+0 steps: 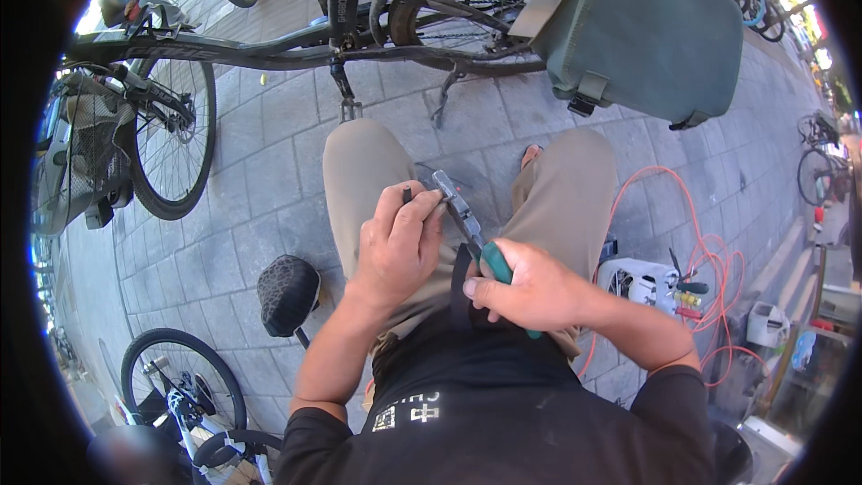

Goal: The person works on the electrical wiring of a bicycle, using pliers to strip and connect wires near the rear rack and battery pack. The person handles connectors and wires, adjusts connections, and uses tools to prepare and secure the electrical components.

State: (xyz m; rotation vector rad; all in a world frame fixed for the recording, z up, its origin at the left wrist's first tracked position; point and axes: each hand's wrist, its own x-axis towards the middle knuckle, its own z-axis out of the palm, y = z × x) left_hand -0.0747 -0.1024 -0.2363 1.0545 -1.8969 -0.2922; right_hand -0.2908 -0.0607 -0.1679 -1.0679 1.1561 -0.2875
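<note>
My right hand [537, 286] is wrapped round the green handles of a pair of pliers [461, 208]. Their grey metal head points up and to the left, above my lap. My left hand [401, 242] is closed, thumb and fingers pinched beside the pliers' head. Between its fingers pokes the dark end of a thin black rod-like piece [407, 195]; the rest of it is hidden in the hand. Whether the jaws grip anything is too small to make out. A black strap [461, 287] hangs by the handles, against my shirt.
Ahead stands a black bicycle [341, 22] with a grey-green bag [642, 36] at its rear. To the right, a white box [642, 283] holds tools beside a coiled orange hose [718, 260]. A leopard-patterned saddle [288, 295] and another bicycle's wheel [184, 377] are at left.
</note>
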